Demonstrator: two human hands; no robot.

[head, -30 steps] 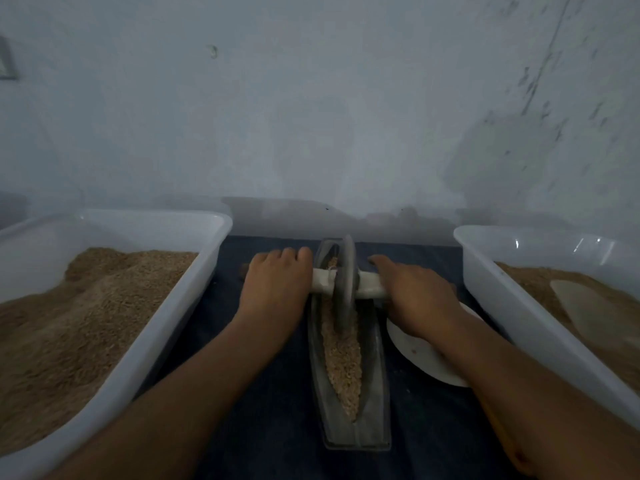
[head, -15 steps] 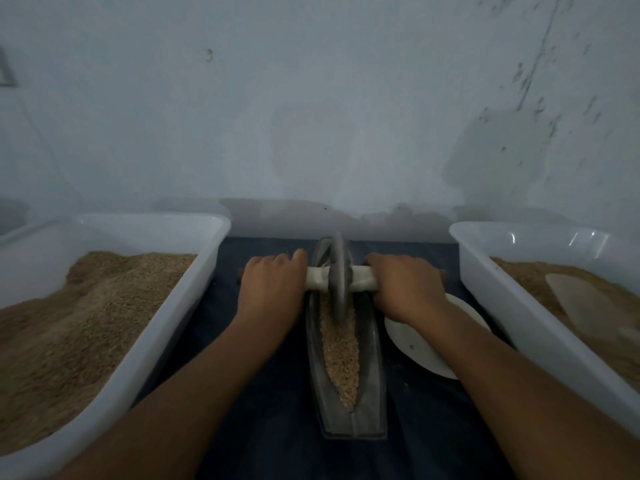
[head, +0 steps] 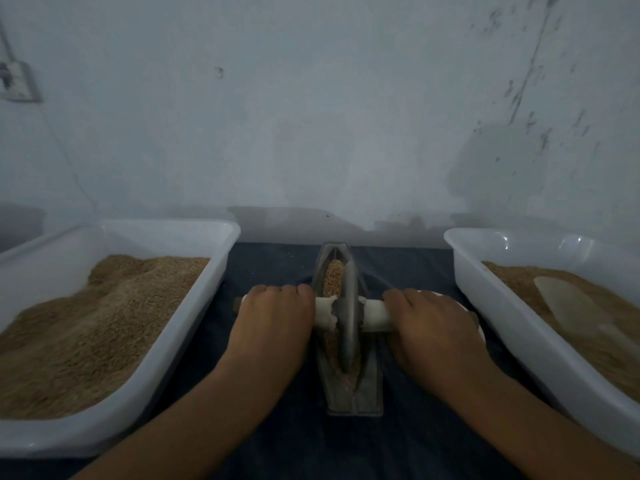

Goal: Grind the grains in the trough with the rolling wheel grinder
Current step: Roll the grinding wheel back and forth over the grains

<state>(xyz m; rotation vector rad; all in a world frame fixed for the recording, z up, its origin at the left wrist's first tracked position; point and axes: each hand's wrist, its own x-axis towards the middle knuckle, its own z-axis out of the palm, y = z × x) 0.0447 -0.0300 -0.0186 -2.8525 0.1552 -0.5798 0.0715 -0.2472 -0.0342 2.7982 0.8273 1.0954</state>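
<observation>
Left hand (head: 273,317) and right hand (head: 429,323) each grip the handle (head: 375,315) crosswise; wheel (head: 349,327) sits mid-trough (head: 372,393), whose long axis runs toward the wall, grains (head: 333,277) ahead.

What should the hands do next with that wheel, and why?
Probably roll the wheel away, toward the wall. It sits about midway along the trough, and whole-looking grains lie heaped ahead of it. The left hand and right hand both grip the axle.
</observation>
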